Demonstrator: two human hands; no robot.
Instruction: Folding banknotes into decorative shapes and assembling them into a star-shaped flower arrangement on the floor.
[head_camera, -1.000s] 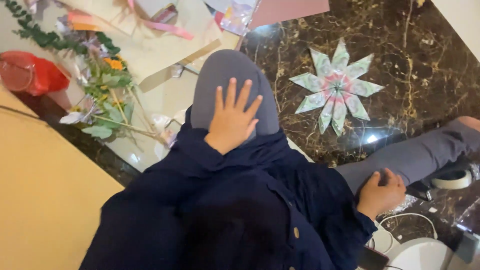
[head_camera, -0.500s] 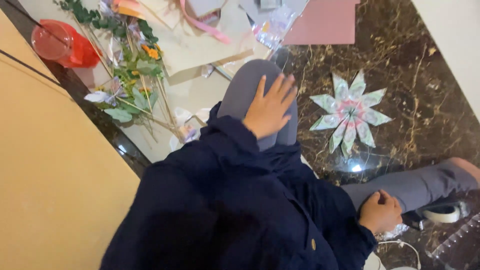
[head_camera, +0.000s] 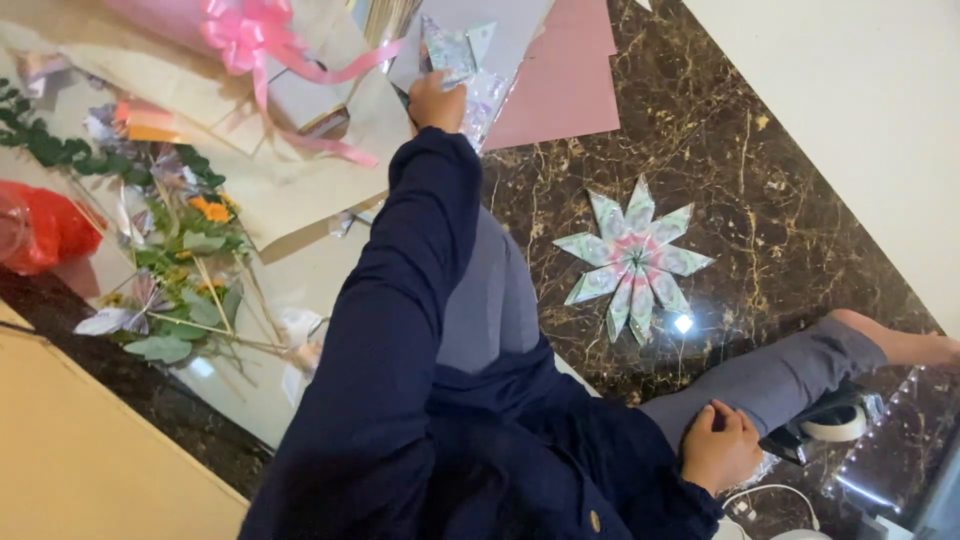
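Left hand (head_camera: 437, 100) is stretched way out to the top centre of the frame, fingers closed on a folded patterned paper piece (head_camera: 455, 50) that points up and away from it; right hand (head_camera: 718, 447) sits loosely curled, holding nothing, at lower right, much farther off

The person's left arm (head_camera: 400, 330), in a dark navy sleeve, stretches straight out ahead from the shoulder, the elbow nearly locked. At its end the left hand (head_camera: 437, 100) shows its back to the camera, fingers curled forward and closed in a pinch. The right arm stays low and close to the body, its navy sleeve bent at the elbow. The right hand (head_camera: 718, 448) lies loosely curled, knuckles up, resting on the grey trouser leg (head_camera: 770, 385). The left knee is drawn up beneath the outstretched arm; a bare foot (head_camera: 900, 345) shows at the right
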